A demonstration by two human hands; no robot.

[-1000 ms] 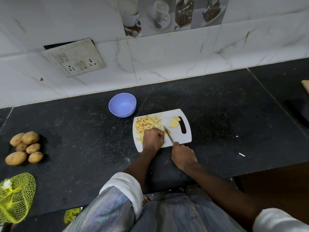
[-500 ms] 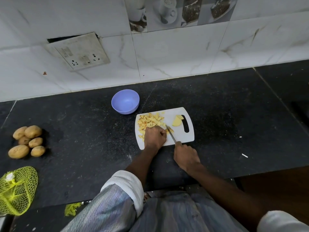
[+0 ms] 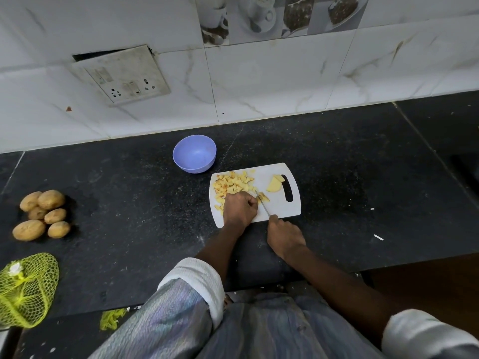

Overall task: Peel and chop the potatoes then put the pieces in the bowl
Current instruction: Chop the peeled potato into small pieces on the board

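A white cutting board (image 3: 281, 211) lies on the black counter. Chopped potato pieces (image 3: 232, 183) are piled on its left half. A larger peeled potato chunk (image 3: 274, 186) sits near the board's handle slot. My left hand (image 3: 238, 209) is curled on the board, holding down a small potato piece (image 3: 263, 196) at its fingertips. My right hand (image 3: 285, 237) grips the knife (image 3: 263, 206), whose blade points up-left and meets that piece. The empty lilac bowl (image 3: 194, 153) stands just behind the board's left corner.
Several unpeeled potatoes (image 3: 42, 213) lie at the counter's left. A yellow net bag (image 3: 26, 288) sits at the front left edge, and a scrap of yellow netting (image 3: 111, 318) lies below it. A socket plate (image 3: 121, 73) hangs on the tiled wall behind.
The view has shifted slightly. Both hands stay at the board, and the knife keeps working at the small piece beside my left fingers.
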